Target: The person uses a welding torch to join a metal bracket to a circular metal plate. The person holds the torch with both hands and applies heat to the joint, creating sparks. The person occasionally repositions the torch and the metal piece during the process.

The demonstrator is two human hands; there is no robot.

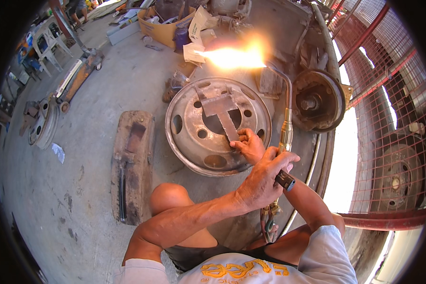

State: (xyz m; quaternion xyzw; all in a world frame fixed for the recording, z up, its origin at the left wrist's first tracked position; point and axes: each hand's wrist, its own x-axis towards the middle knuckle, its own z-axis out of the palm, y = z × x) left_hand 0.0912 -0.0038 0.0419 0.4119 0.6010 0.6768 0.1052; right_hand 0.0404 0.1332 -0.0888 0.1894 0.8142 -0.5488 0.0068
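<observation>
Round grey steel wheel rim point(194, 137) flat on the concrete floor point(94, 156), just ahead of the knees. Rusty T-shaped steel plate point(221, 112) across its hub, stem running back toward the body, crossbar at the far end. Brass-necked gas cutting torch point(286, 135) right of the rim, long axis fore-and-aft, bent tip aimed left, flame point(234, 57) blowing leftward beyond the rim. Left hand point(262, 182) crossed over, grip closed round the torch handle. Right hand point(250, 144), nearer the plate, fingers pinching the stem's near end.
</observation>
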